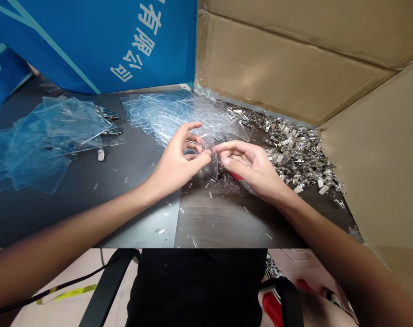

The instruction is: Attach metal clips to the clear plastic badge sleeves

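Over the middle of the desk, my left hand (182, 156) pinches a clear plastic badge sleeve (213, 169) between thumb and fingers, its slim edge hanging down. Right beside it is my right hand (252, 164), with its fingers curled and the forefinger tip at the sleeve's upper edge. Whatever lies between the right thumb and fingers is too small and hidden to make out. Behind my left hand spreads a heap of clear badge sleeves (158, 112). A large pile of metal badge clips (298, 152) with clear straps lies to the right of my right hand.
At the left lies another pile of badge sleeves (32, 145), with metal clips (101, 155) showing at its edge. Small clear plastic slivers (210, 195) are scattered about the desktop (220, 234). Partly under my right hand shows something red (236, 176). Cardboard (261, 63) walls off the back right.
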{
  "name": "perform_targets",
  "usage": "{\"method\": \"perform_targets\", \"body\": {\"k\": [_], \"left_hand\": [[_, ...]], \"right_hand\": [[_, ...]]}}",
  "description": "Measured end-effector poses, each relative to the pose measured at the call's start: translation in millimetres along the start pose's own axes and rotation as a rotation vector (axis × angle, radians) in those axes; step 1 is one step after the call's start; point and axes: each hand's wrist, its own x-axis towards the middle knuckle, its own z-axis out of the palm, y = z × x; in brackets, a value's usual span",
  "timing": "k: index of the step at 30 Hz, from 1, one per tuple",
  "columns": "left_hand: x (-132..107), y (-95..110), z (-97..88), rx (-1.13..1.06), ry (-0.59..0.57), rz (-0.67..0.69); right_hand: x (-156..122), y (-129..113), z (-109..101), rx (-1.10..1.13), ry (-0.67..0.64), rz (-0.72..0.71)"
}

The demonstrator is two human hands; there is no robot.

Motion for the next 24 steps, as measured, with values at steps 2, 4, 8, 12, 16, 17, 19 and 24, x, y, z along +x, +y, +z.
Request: {"method": "perform_targets", "body": {"k": [2, 4, 8, 12, 16, 17, 19, 24], "left_hand": [[0.3, -1.5, -0.4, -0.010, -0.005, -0.006], [0.0, -2.9, -0.7, -0.005, -0.014, -0.009], [1.1, -5.0, -3.4, 0.015, -0.014, 0.001], [4.9, -7.9, -7.2, 0.034, 0.001, 0.017], [6.1, -10.1, -7.7, 0.040, -0.012, 0.019], [5.8, -10.2, -7.3, 0.038, -0.019, 0.020], [5.0, -9.9, -6.4, 0.032, -0.038, 0.022], [3.6, -8.0, -5.5, 0.021, -0.086, 0.036]], "right_hand": [[2.8, 2.8, -3.1, 0.117, -0.017, 0.036], [4.7, 5.6, -4.8, 0.167, -0.014, 0.059], [6.4, 7.7, -5.4, 0.265, 0.000, 0.116], [7.9, 5.9, -6.3, 0.411, -0.013, 0.166], [8.5, 7.4, -6.3, 0.379, 0.012, 0.095], [8.3, 8.3, -6.0, 0.354, 0.017, 0.072], [7.6, 9.7, -5.3, 0.290, 0.037, 0.037], [6.6, 8.0, -5.1, 0.169, 0.062, 0.018]]}}
